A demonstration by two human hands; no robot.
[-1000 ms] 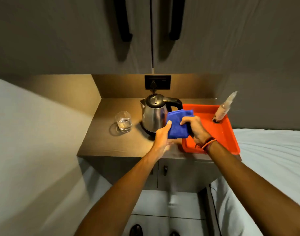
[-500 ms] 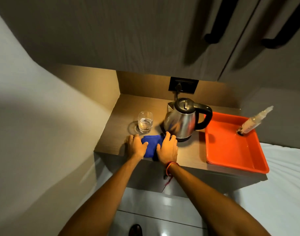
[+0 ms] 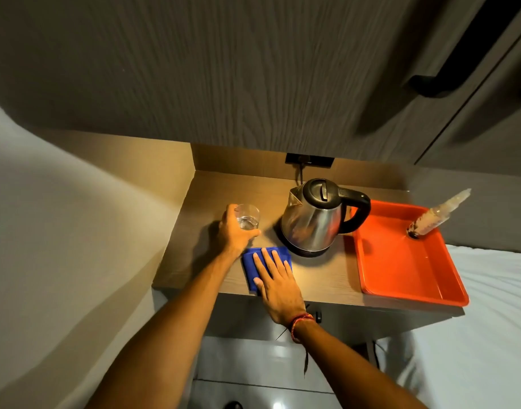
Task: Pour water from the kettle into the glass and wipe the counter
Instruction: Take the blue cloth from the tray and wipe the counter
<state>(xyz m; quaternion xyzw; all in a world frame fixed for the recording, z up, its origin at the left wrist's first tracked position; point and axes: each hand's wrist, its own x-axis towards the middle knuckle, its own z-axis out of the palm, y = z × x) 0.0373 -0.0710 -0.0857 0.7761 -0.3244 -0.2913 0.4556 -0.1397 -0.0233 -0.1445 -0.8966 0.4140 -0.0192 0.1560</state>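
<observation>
A steel kettle (image 3: 313,224) with a black lid and handle stands on its base in the middle of the wooden counter (image 3: 321,276). Left of it is a clear glass (image 3: 248,216) with some water, and my left hand (image 3: 234,231) is wrapped around it. A folded blue cloth (image 3: 253,262) lies flat near the counter's front edge, just in front of the glass. My right hand (image 3: 275,280) presses flat on the cloth with fingers spread.
An orange tray (image 3: 401,261) sits on the right of the counter with a spray bottle (image 3: 436,214) leaning in its far corner. A wall socket (image 3: 309,160) is behind the kettle. Cabinet doors hang overhead. A white bed lies to the right.
The cloth went from held up near the tray to flat on the counter. My left hand left the cloth and took hold of the glass. My right hand stays on the cloth.
</observation>
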